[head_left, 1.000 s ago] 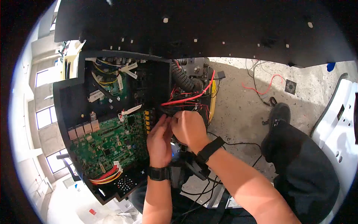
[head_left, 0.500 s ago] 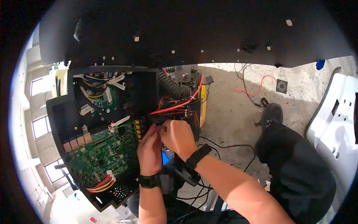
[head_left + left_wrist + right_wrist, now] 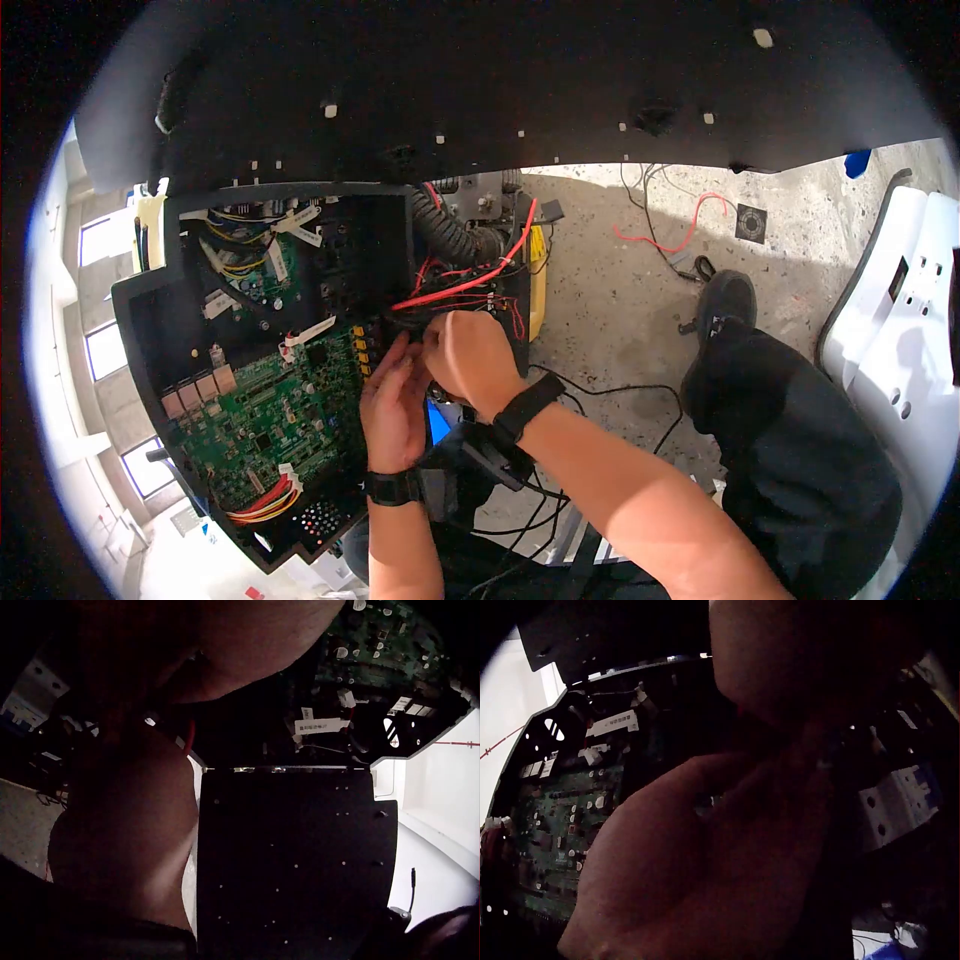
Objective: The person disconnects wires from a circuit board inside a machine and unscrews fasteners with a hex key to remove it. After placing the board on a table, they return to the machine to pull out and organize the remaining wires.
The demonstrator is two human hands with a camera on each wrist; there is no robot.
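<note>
Both hands meet at the right edge of an open black housing (image 3: 140, 325), just beside a row of yellow connectors (image 3: 361, 350). My left hand (image 3: 395, 420) points upward, its fingertips close against those of my right hand (image 3: 472, 362). The right hand's fingers are bent, with its back toward the head camera. Whatever lies between the fingertips is hidden by the hands, and both wrist views are dark there; I cannot tell what they hold. A large green circuit board (image 3: 265, 425) fills the housing's lower part. A thick red cable (image 3: 470, 290) runs just above the right hand.
A black panel with small holes (image 3: 500, 80) spans the top. Ribbed black conduit (image 3: 445, 225) and thin red wires (image 3: 470, 308) lie behind the hands. Black cables (image 3: 620, 388) trail over the floor near a shoe (image 3: 725, 300). A white shell (image 3: 900, 320) stands at right.
The head view has shifted, so the housing and hands appear farther left and lower. The hands stay together at the same spot by the yellow connectors, with only slight finger movement.
</note>
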